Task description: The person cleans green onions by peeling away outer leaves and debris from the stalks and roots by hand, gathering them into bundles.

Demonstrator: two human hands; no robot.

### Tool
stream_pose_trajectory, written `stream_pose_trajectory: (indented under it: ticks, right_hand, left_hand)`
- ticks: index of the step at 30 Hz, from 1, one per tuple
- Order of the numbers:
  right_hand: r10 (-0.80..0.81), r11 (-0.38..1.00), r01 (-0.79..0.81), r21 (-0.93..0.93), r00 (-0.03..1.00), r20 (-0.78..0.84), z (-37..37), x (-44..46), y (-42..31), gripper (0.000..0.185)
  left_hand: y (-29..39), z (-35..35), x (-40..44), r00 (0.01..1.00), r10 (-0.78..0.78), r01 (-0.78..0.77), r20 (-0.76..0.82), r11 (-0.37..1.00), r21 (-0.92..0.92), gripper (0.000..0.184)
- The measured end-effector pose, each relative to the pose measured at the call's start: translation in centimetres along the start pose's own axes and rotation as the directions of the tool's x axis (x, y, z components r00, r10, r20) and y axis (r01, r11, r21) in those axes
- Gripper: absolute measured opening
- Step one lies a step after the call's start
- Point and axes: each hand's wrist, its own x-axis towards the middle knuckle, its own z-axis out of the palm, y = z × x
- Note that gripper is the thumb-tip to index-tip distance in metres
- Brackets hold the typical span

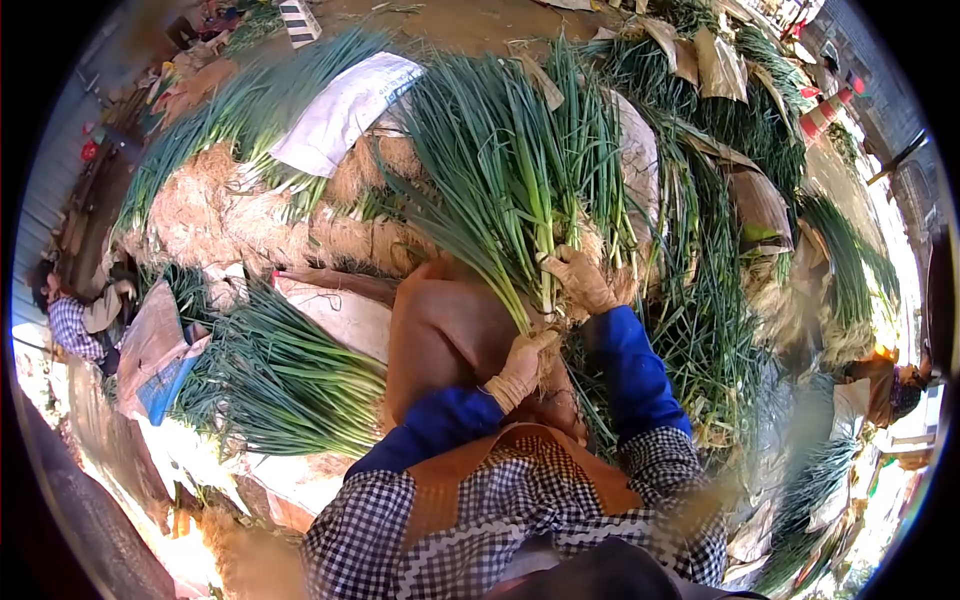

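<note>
My left hand (520, 370), in what looks like a tan glove, is closed around the root end of a few green onions (512, 292) in front of my knees. Just above and to the right, my right hand (582, 280) has its fingers wrapped about the pale lower stalks. The long green leaves fan upward and away from me, over a big heap of green onions (500, 130). My fingers partly hide the roots, so I cannot tell how many stalks each hand has.
Trimmed-looking green onions (300, 375) lie in a pile to my left. Root-side-out bundles (240, 220) stand beyond, under a white sack (350, 110). Loose leaves (690, 370) cover the right side. Another person (75, 325) sits far left, another (893, 388) far right, near a traffic cone (828, 110).
</note>
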Motion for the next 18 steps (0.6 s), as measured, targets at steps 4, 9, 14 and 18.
stream_pose_trajectory:
  ticks: [4, 9, 14, 18]
  right_hand:
    - [-0.007, 0.890, 0.104, 0.445, 0.977, -0.213, 3.3, 0.3, 2.4, 0.029]
    - [0.061, 0.995, -0.034, 0.089, 0.944, -0.323, 3.5, -5.0, 1.4, 0.022]
    - [0.488, 0.562, 0.128, -0.817, 0.746, 0.453, -3.8, -11.8, 6.1, 0.023]
    - [0.007, 0.946, 0.032, -0.322, 0.993, 0.120, -3.6, -6.6, 2.7, 0.042]
  left_hand:
    - [-1.2, -1.2, 1.0, 0.992, -0.099, 0.110, 0.076, 0.980, -0.166, 0.014]
    - [-1.7, -2.8, 1.5, 0.924, -0.148, 0.266, 0.353, 0.911, -0.315, 0.020]
    - [-0.2, -3.4, 2.0, 0.757, 0.005, 0.404, 0.653, 0.782, -0.475, 0.025]
    - [1.5, -1.2, -0.2, 0.720, -0.026, 0.490, 0.693, 0.727, -0.482, 0.035]
